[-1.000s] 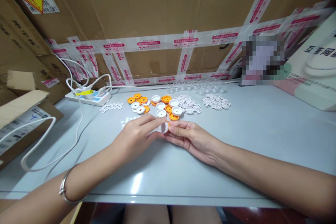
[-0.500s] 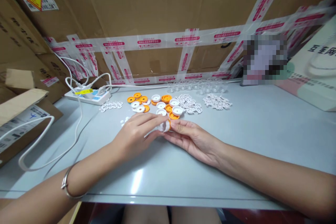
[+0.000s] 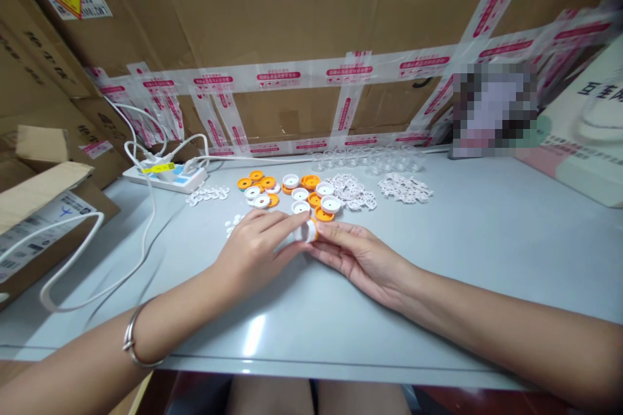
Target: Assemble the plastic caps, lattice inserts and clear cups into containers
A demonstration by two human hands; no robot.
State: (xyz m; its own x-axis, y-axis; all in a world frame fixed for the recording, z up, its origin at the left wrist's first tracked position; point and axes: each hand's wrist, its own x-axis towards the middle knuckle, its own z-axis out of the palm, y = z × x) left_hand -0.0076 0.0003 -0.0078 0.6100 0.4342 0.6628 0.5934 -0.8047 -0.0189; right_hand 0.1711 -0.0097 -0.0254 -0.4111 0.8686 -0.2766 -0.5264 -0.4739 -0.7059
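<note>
Two hands meet above the table (image 3: 350, 337), pinching one white-and-orange round piece (image 3: 306, 231) between them: the left hand (image 3: 256, 244) has its white side by thumb and fingertips, the right hand (image 3: 365, 259) its orange rim, seemingly so both sides face squarely. Fingers cover much of it; whether the parts are joined, I cannot tell. Just beyond lie orange and white caps (image 3: 298, 194), probably bunched for easy reach, and small white discs (image 3: 233, 224), partly hidden by the left hand. Farther off, white lattice pieces (image 3: 405, 188) overlap too much to count, and clear cups (image 3: 372, 160) blur together before the cardboard box (image 3: 292, 6).
</note>
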